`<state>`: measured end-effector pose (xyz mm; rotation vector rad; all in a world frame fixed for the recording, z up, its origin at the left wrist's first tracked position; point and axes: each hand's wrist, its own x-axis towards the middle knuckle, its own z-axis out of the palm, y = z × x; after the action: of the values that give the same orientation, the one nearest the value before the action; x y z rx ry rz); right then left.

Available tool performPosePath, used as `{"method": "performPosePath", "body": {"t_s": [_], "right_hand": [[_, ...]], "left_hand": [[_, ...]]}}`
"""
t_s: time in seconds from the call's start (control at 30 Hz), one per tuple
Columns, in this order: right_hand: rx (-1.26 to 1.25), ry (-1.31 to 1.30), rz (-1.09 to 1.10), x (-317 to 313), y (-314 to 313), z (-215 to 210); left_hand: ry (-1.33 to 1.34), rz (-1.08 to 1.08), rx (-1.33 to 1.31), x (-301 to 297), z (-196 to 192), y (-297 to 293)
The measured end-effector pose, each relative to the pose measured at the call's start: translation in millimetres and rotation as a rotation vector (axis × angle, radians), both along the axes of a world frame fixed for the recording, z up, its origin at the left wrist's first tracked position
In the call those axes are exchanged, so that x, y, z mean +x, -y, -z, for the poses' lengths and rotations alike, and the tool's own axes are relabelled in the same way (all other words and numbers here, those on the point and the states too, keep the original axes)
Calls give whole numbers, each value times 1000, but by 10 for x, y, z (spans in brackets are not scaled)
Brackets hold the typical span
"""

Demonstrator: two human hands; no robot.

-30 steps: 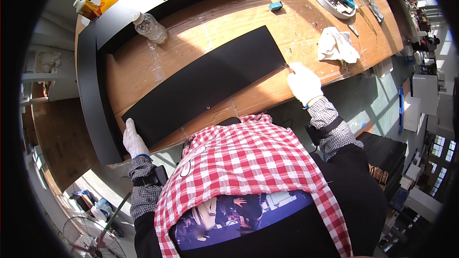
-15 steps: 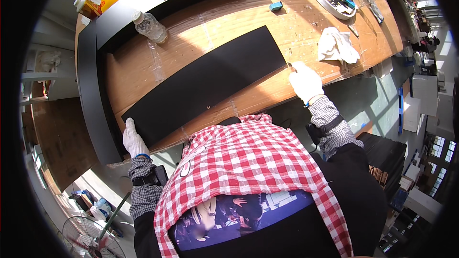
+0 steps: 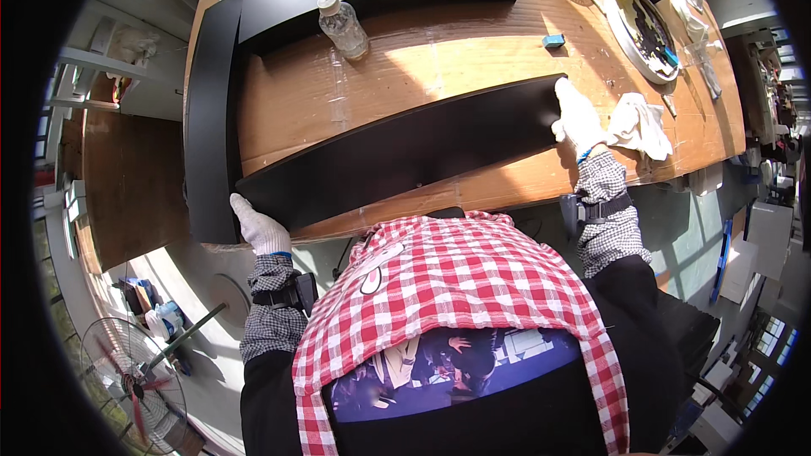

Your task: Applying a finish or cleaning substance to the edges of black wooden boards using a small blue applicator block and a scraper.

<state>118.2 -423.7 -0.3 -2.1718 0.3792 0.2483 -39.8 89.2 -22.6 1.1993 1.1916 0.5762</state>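
Where the curved black panel [image 3: 414, 152] ends, left hand [image 3: 260, 228] and right hand [image 3: 579, 120] each clasp it. Beyond it stands a white-capped clear bottle [image 3: 345, 31].

one left hand [image 3: 260, 226] and one right hand [image 3: 579, 118] are seen at one brown tabletop [image 3: 481, 42] with three large black boards [image 3: 405, 152], one clear bottle [image 3: 345, 31], one loose blue block [image 3: 553, 41] and one round tray [image 3: 623, 21], alongside two checked sleeves [image 3: 274, 314], two wrist straps [image 3: 610, 205], one red-checked apron [image 3: 456, 279] and one fan [image 3: 133, 384].

Long black panel [image 3: 405, 150], slantwise across brown tabletop [image 3: 481, 46]
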Motion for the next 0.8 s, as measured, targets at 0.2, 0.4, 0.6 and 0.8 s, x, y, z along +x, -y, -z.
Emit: {"method": "performPosePath", "body": {"t_s": [0.2,0.4,0.6,0.8], "right_hand": [[1062,43,61,9,328,-127],[515,166,-209,-237,316,-175],[-783,285,-525,-255,47,29],[-1068,229,-638,-244,-940,353]], "left_hand": [[778,360,-338,-66,84,-366],[422,340,-819,-137,-112,-273],[450,452,-830,-78,92,-326],[209,451,-887,90,38,-219]]}}
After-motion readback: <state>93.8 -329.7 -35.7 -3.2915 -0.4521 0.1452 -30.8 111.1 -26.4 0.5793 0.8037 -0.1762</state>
